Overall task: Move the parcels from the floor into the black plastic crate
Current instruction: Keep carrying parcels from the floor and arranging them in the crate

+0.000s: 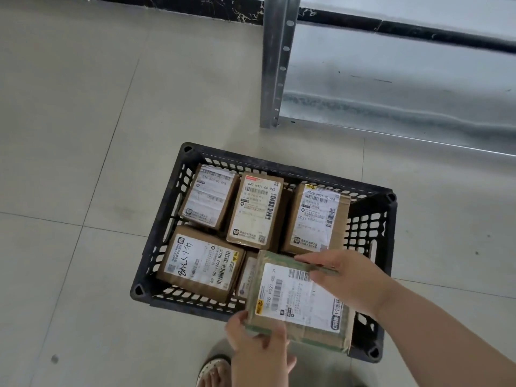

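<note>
A black plastic crate (178,202) stands on the tiled floor with several brown cardboard parcels inside, each with a white shipping label. One labelled parcel (296,298), edged with green tape, hangs over the crate's near right corner. My left hand (257,339) grips its near left corner. My right hand (346,277) holds its far right edge, fingers on top. A parcel with handwritten marks (199,263) lies at the near left of the crate, and three parcels line the far side (258,210).
A grey metal shelf post (275,62) and a low metal shelf (391,88) stand just beyond the crate. Pale floor tiles (69,135) stretch to the left. A foot in a sandal (213,370) shows at the bottom edge.
</note>
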Available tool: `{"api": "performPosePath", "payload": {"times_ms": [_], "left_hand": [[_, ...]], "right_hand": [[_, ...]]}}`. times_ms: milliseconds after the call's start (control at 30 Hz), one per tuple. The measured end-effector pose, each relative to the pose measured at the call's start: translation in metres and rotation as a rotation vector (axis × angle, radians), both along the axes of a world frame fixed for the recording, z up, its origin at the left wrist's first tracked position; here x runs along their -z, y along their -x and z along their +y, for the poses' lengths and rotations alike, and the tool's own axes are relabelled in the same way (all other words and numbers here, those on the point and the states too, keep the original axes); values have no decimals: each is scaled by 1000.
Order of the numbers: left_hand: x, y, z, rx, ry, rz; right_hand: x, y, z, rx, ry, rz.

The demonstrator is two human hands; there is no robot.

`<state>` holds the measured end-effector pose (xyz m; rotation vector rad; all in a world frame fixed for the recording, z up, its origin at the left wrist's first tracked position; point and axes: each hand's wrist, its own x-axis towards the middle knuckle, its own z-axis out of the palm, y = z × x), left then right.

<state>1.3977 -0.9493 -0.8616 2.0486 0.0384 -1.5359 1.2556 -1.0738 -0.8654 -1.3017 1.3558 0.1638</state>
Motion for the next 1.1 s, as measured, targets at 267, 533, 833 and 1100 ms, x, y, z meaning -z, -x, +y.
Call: {"api": "performPosePath", "payload": {"times_ms": [267, 533, 833, 1100], "left_hand": [[3, -32, -15, 735, 8, -242], [8, -38, -44, 907, 183, -18], [11, -18, -37, 847, 319, -97], [-6, -33, -36, 890, 356, -51]], "right_hand": [[11, 20, 33, 512, 202, 29], [24, 27, 77, 866, -268, -92], [25, 31, 78, 813, -116, -18], [7, 48, 100, 929, -103, -212]]}}
